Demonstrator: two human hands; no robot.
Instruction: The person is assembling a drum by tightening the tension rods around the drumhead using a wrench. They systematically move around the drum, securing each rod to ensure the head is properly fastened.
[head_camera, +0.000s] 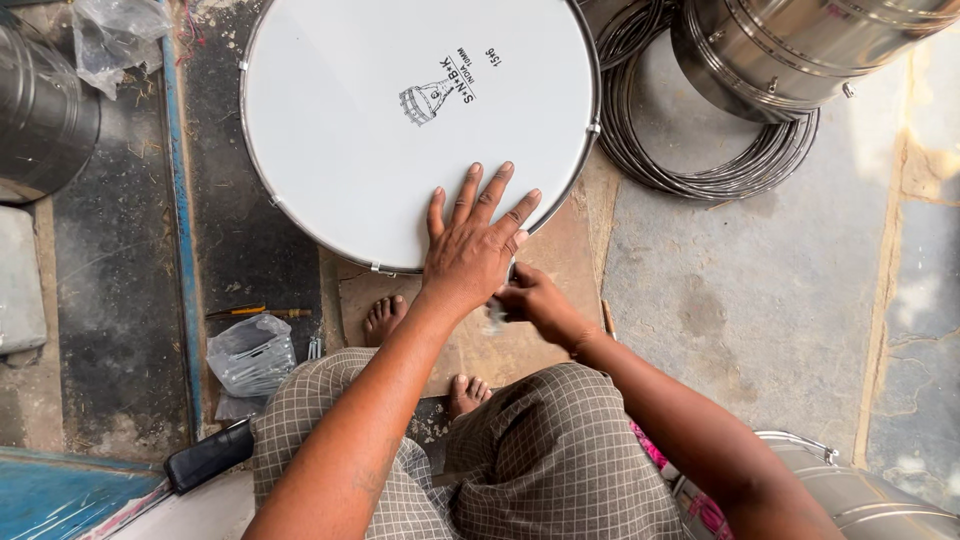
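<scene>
Left hand (470, 250) has its fingers (472, 190) spread wide and flat, pressing down on the white skin of the drum (400, 110) right at its near edge. Right hand (528, 300) is tucked just under that same edge, fingers curled in and pinched around something small and pale, too blurry to tell what it is. It sits against the drum's metal rim (590, 130), below the left hand's thumb side.

The drum itself lies flat on the floor, skin up, straight ahead of the person's bare feet (385, 318), which rest on a brown board (560, 250) poking out from under the drum. Checked cloth (540, 450) covers the knees.

Left of the drum there's a clear plastic bag (252, 352) with small metal bits inside, and a thin yellow-handled tool (255, 312) just above it. Right of the drum, a stack of thin metal hoops (690, 170) lies on the concrete, with a shiny steel drum shell (800, 50) sitting on top.
</scene>
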